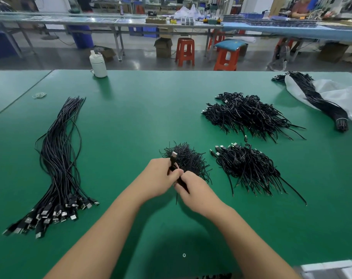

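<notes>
Your two forearms come in from the bottom edge and meet over the green table (130, 117), just in front of you. Your left hand (159, 179) has its fingers curled round a short black cable (172, 160), and the plug end sticks up out of that fist. Your right hand (197, 190) touches the left and pinches the lower part of the same cable, with a thin black tail hanging below it; so both hands are clamped on the cable, held just above the table. Right behind your hands lies a small heap of thin black ties (189, 158). To the right of it sits a pile of coiled cables (247, 168), and a bigger pile (249, 113) lies farther back. Well off to your left, long straight cables (58, 164) lie in a loose sheaf with their plugs toward you. At the far right a tied bundle (316, 97) rests on a white bag (342, 95). A white bottle (98, 64) stands at the table's far edge, with a few rubber bands (39, 95) near the left side. Beyond the table stand red stools (184, 51).
</notes>
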### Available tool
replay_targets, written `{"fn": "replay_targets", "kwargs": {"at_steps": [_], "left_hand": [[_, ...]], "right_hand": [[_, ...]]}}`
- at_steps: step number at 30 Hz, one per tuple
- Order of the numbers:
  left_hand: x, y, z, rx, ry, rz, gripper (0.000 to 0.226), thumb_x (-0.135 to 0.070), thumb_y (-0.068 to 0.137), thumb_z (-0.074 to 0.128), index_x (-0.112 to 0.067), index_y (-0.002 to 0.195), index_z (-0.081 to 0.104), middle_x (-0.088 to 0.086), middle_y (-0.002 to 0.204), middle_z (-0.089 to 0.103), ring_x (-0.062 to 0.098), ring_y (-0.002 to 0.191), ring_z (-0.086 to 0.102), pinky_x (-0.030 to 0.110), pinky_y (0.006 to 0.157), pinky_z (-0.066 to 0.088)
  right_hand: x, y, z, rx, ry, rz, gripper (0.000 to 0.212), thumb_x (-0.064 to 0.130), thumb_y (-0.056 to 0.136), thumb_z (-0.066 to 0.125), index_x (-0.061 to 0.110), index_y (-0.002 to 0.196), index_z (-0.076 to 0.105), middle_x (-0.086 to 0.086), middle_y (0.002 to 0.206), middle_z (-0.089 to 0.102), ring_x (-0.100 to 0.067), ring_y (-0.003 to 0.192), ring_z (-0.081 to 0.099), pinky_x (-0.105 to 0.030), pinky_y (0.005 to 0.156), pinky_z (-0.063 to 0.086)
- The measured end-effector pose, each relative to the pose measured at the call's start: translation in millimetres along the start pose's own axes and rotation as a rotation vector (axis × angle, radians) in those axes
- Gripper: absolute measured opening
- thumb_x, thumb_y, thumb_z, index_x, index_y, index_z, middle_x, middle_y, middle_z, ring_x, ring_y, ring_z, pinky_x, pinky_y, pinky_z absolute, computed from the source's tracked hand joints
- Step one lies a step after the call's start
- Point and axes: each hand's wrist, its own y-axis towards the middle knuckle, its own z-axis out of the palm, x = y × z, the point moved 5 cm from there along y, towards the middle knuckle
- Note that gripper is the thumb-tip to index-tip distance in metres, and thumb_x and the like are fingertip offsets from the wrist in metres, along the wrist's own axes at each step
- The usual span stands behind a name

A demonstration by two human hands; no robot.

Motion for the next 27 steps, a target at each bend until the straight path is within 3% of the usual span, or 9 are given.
{"fn": "replay_targets", "kwargs": {"at_steps": [3,5,7,12,13,16,18,22,27], "left_hand": [[-2,5,1,-0.017,0.044,0.015,0.019,-0.030,0.095,0.056,-0.014,0.090,0.066,-0.004,0.078,0.064,0.016,0.077,0.057,0.025,0.067,0.039],[-2,9,2,-0.030,0.026,0.006,0.017,-0.031,0.096,0.057,-0.019,0.088,0.065,-0.010,0.072,0.058,0.010,0.070,0.053,0.023,0.061,0.033],[-1,12,6,-0.025,-0.030,-0.025,0.018,-0.032,0.094,0.058,-0.019,0.084,0.066,-0.012,0.065,0.056,0.004,0.060,0.049,0.022,0.054,0.032],[17,5,33,0.072,-0.721,-0.188,0.012,-0.020,0.098,0.060,-0.008,0.095,0.062,0.002,0.067,0.061,0.015,0.053,0.050,0.026,0.054,0.043],[23,3,41,0.074,-0.651,-0.215,0.013,-0.024,0.097,0.061,-0.011,0.094,0.061,0.001,0.072,0.062,0.015,0.059,0.053,0.027,0.057,0.045],[43,-8,67,0.092,-0.032,-0.268,0.030,-0.051,0.090,0.061,-0.022,0.086,0.056,-0.004,0.086,0.059,0.016,0.079,0.056,0.031,0.071,0.046],[47,-20,85,0.075,0.237,-0.278,0.038,-0.060,0.089,0.055,-0.023,0.095,0.053,-0.002,0.100,0.052,0.019,0.095,0.052,0.035,0.081,0.046],[44,-29,104,-0.071,0.387,-0.231,0.030,-0.050,0.096,0.046,-0.022,0.105,0.054,0.000,0.106,0.049,0.022,0.105,0.047,0.033,0.089,0.042],[48,-23,99,0.002,0.465,-0.256,0.016,-0.029,0.099,0.047,-0.015,0.104,0.053,0.005,0.110,0.050,0.024,0.105,0.045,0.032,0.082,0.038]], "right_hand": [[-4,2,3,0.080,0.255,0.088,0.011,0.030,0.101,0.049,0.023,0.106,0.055,0.005,0.068,0.060,-0.015,0.059,0.065,-0.026,0.058,0.046],[-3,0,4,0.049,0.284,0.093,0.020,0.033,0.104,0.039,0.025,0.116,0.053,0.005,0.077,0.061,-0.014,0.059,0.063,-0.033,0.065,0.051],[-2,-1,3,-0.016,0.164,0.060,0.027,0.032,0.106,0.032,0.018,0.117,0.053,0.002,0.093,0.062,-0.020,0.075,0.060,-0.041,0.079,0.050],[-18,0,-3,-0.122,0.018,0.116,0.027,0.031,0.107,0.030,0.015,0.091,0.044,-0.009,0.090,0.060,-0.032,0.085,0.056,-0.043,0.075,0.044],[-25,0,-5,-0.144,0.034,0.146,0.027,0.030,0.107,0.030,0.015,0.089,0.042,-0.008,0.087,0.057,-0.031,0.082,0.055,-0.042,0.074,0.043],[-41,1,-9,-0.207,0.094,0.223,0.031,0.030,0.108,0.029,0.015,0.082,0.039,-0.004,0.079,0.051,-0.027,0.077,0.049,-0.039,0.070,0.036],[-48,0,-7,-0.221,0.126,0.258,0.034,0.032,0.107,0.028,0.017,0.078,0.036,-0.001,0.075,0.049,-0.027,0.075,0.048,-0.038,0.069,0.035],[-48,-3,-1,-0.241,0.140,0.276,0.036,0.035,0.107,0.026,0.018,0.077,0.038,-0.001,0.077,0.052,-0.022,0.074,0.050,-0.039,0.071,0.040],[-52,-7,4,-0.228,0.172,0.272,0.037,0.035,0.107,0.026,0.016,0.081,0.044,-0.001,0.084,0.055,-0.022,0.082,0.054,-0.038,0.074,0.041]]}}
